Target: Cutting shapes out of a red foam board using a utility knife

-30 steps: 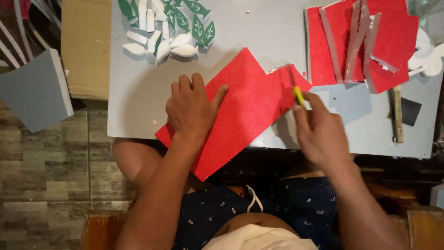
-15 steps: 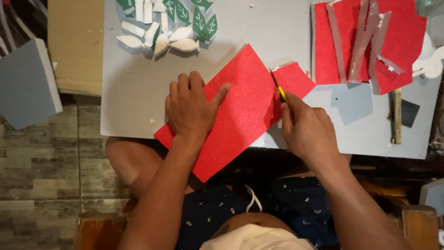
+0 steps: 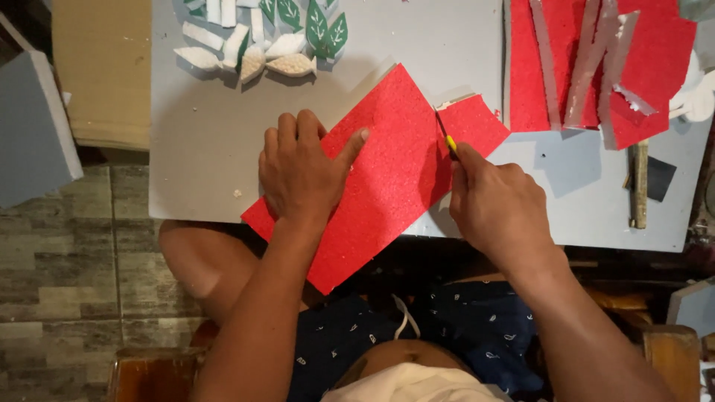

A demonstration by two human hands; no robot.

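- My left hand (image 3: 302, 167) lies open, flat, pinning the red sheet (image 3: 372, 179) on the bench (image 3: 201, 156).
- My right hand (image 3: 499, 205) is closed round the knife (image 3: 447, 138), mid-sheet.
- Risk: blade slips toward the thumb; sheet shifts.

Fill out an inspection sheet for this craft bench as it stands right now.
Surface: grey board used as a worktop, with small white crumbs near its front edge.
Job's things: red glitter foam sheet lying flat, overhanging the front edge; yellow-handled craft knife set on the sheet's right side.
Clutter: white petal pieces, green leaf cutouts, red foam offcuts with pale strips, a wooden stick.
Grippers: left hand pressed flat on the sheet; right hand gripping the knife.
Cables: nothing seen.
Surroundings: tiled floor, cardboard, grey panel at left.
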